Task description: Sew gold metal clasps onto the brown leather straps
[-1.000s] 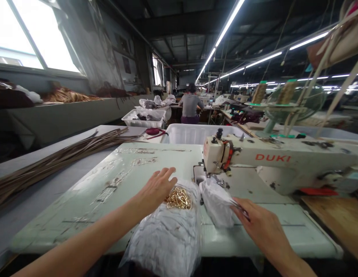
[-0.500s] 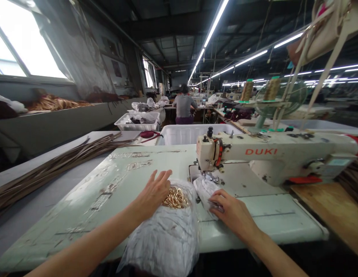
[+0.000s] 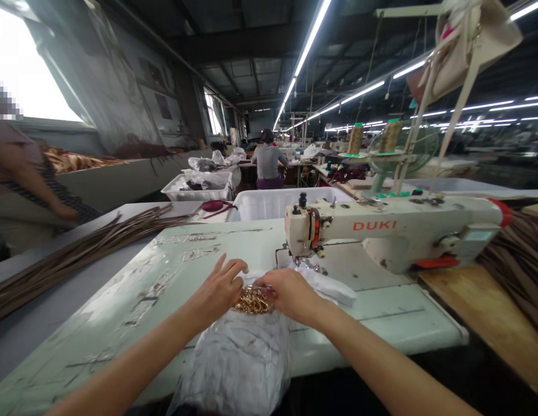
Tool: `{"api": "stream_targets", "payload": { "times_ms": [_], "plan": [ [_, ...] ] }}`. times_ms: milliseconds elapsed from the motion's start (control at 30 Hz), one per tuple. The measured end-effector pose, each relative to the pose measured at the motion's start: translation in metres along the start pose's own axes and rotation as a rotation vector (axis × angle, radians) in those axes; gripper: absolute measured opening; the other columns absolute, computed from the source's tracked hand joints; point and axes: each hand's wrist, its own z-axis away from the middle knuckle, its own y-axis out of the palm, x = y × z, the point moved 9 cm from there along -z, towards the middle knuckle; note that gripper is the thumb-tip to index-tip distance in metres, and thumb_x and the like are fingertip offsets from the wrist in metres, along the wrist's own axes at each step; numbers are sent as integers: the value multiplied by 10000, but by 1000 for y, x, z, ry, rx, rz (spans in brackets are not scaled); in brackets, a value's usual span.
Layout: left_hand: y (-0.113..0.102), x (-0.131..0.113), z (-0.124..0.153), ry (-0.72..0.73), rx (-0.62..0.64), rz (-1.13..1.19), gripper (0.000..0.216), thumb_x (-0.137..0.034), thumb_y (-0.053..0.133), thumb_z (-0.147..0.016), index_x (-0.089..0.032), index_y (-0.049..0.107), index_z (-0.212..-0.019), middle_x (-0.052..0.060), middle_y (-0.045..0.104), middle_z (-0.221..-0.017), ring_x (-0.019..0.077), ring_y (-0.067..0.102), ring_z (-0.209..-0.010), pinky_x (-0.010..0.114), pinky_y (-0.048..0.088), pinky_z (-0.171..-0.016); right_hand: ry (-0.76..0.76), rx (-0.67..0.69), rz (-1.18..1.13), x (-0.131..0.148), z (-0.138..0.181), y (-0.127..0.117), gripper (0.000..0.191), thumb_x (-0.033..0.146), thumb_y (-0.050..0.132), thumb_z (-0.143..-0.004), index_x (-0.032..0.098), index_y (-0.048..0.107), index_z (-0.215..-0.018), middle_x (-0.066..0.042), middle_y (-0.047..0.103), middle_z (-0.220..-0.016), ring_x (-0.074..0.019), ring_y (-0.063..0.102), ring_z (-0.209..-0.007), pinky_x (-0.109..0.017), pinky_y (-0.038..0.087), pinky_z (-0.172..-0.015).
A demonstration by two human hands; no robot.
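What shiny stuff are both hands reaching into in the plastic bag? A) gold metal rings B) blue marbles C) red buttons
A: the left hand and right hand meet over a heap of gold metal rings at the open top of the clear plastic bag.

The plastic bag (image 3: 234,364) runs off the bottom edge of the picture, so its lower end cannot be seen. The right hand (image 3: 290,294) covers part of the gold metal pieces (image 3: 251,301), and its fingertips are hidden in the bag's mouth. The person at the left edge (image 3: 21,173) is blurry and cut off. The brown strips (image 3: 518,260) at the table's right edge run out of view.
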Motion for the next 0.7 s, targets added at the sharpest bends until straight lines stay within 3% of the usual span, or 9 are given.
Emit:
{"api": "stream_targets", "payload": {
  "times_ms": [67,167,333,500,700],
  "plan": [
    [-6,-3,4,17,-39,-11,178,-68,434,-838,-150,573,-762,91,552,-1067,221,472,-1111,567,200,-1075,29,69,101,-5,-11,12,191,168,512,-813,228,680,-881,-37,695,-817,-186,632,-776,-239,378,-622],
    [-14,-6,6,34,-85,-32,190,-65,412,-856,-131,571,-776,104,564,-1054,224,461,-1141,573,157,-1091,56,31,199,-7,-22,15,221,155,482,-824,218,667,-925,-54,693,-861,-194,635,-788,-252,386,-631],
    [-18,-5,5,31,-101,8,179,-56,425,-853,-121,573,-777,108,568,-1057,222,461,-1153,559,152,-1098,32,-16,191,-2,-35,16,250,339,521,-846,232,645,-1034,-62,689,-930,-215,631,-844,-277,416,-678],
    [-24,3,12,-39,-209,125,141,-54,472,-829,-138,580,-791,91,554,-1042,216,483,-1135,526,203,-1093,12,-2,120,-10,-45,20,154,303,575,-796,230,685,-876,-38,698,-854,-190,629,-805,-253,397,-657],
    [-39,16,19,-175,-374,286,124,-94,517,-825,-179,607,-831,71,508,-1085,205,489,-1118,440,327,-1047,-31,-164,-153,-14,-41,5,107,258,591,-801,210,678,-842,8,682,-838,-123,599,-774,-206,378,-695]
  ]
}}
